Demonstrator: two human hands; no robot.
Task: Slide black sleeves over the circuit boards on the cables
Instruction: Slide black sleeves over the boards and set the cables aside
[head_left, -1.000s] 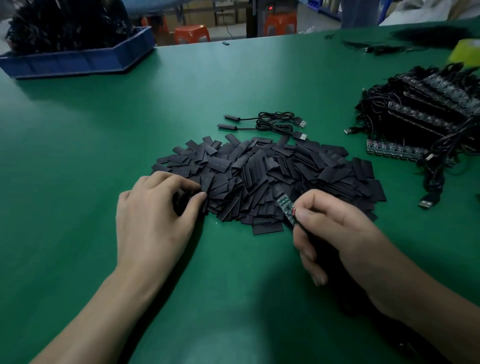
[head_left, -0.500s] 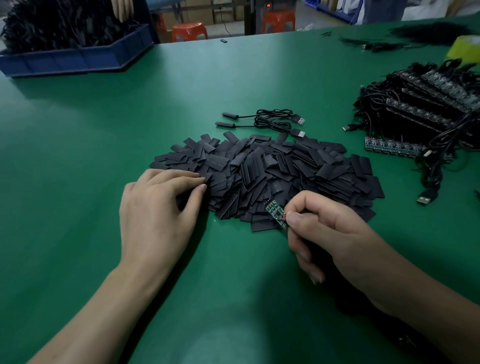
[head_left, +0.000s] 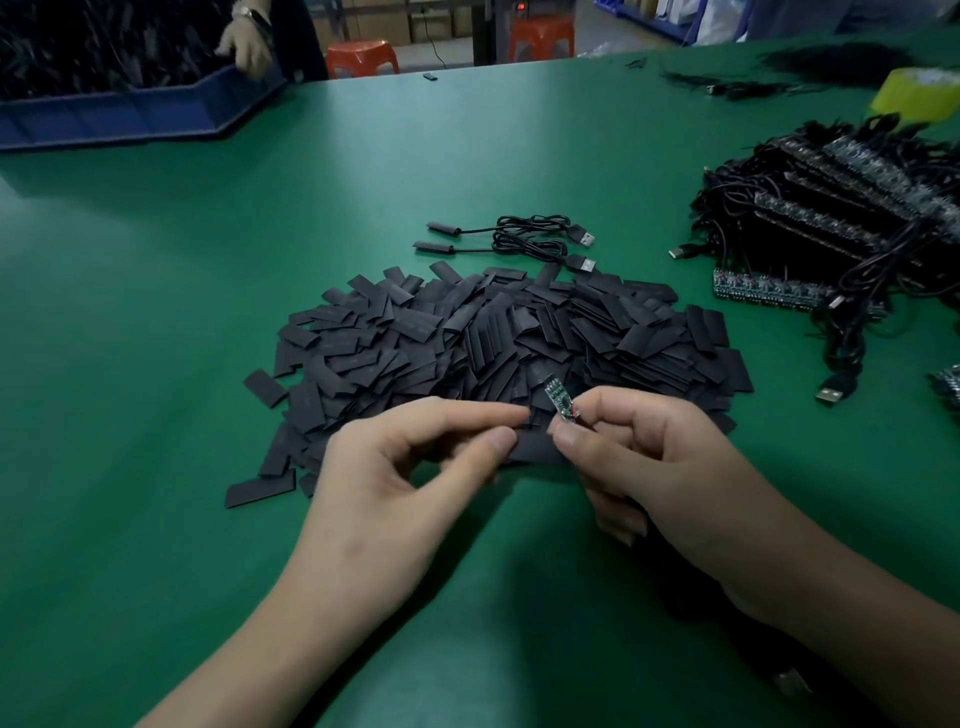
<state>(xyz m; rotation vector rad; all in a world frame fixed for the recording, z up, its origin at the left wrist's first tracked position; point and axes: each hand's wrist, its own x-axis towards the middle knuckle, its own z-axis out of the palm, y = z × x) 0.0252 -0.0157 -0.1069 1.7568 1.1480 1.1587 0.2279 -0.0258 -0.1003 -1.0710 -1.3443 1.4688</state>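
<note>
A wide pile of flat black sleeves (head_left: 493, 343) lies on the green table (head_left: 156, 364). My right hand (head_left: 660, 467) pinches a small green circuit board (head_left: 560, 401) by its lower end, tilted up over the pile's near edge; its cable is hidden under the hand. My left hand (head_left: 395, 493) pinches one black sleeve (head_left: 535, 448) between thumb and forefinger, just left of and below the board. Sleeve and board are close together but apart.
Two coiled USB cables with sleeved ends (head_left: 519, 241) lie behind the pile. A stack of cables with bare boards (head_left: 841, 208) sits at the right, a yellow tape roll (head_left: 914, 93) beyond it. A blue bin (head_left: 130, 114) stands far left, another person's hand (head_left: 249, 44) on it.
My left hand left the pile's left edge and came right with a sleeve pinched in it, up to the board. My right hand lifted the board slightly.
</note>
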